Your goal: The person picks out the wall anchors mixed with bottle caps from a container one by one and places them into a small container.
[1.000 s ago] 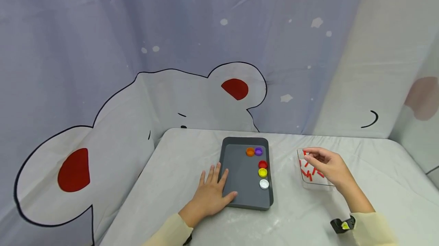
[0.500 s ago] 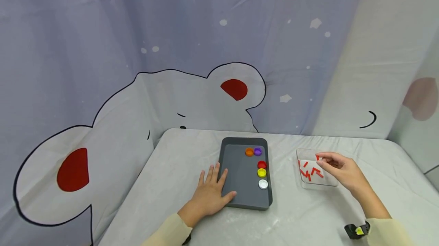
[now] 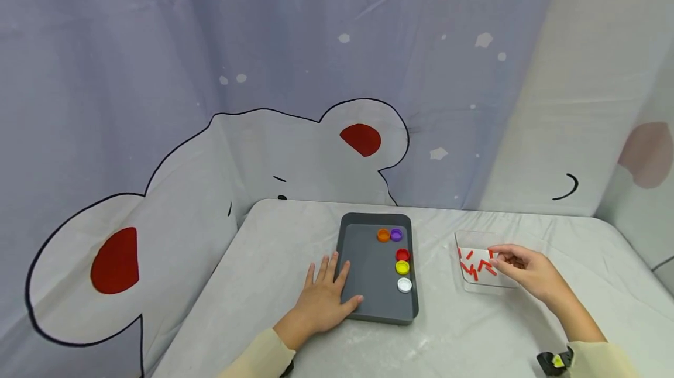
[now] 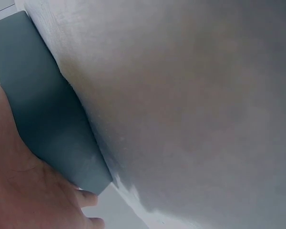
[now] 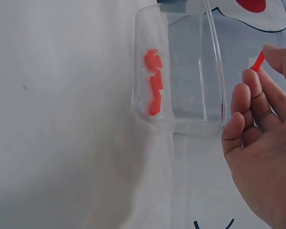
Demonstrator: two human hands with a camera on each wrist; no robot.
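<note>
In the head view my left hand [image 3: 322, 303] lies with fingers spread on the left rim of a dark grey tray [image 3: 368, 296]. The left wrist view shows that hand against the tray's outer side. My right hand [image 3: 532, 275] pinches a small red stick [image 5: 259, 61] between thumb and fingertips. It is over the right part of a clear plastic box [image 3: 487, 285]. Several more red sticks [image 5: 155, 86] lie scattered on the box's bottom. The held stick stands nearly upright in the head view.
Along the tray's right side sit small round cups: orange [image 3: 384, 235] and purple [image 3: 396, 235] at the back, then red [image 3: 402, 255], yellow [image 3: 402, 267] and white [image 3: 404, 285]. A white sheet [image 3: 437, 343] covers the table. A printed curtain [image 3: 295, 44] hangs behind.
My right hand has shifted right across the box and come slightly toward me, the red stick still pinched. My left hand has kept its place on the tray.
</note>
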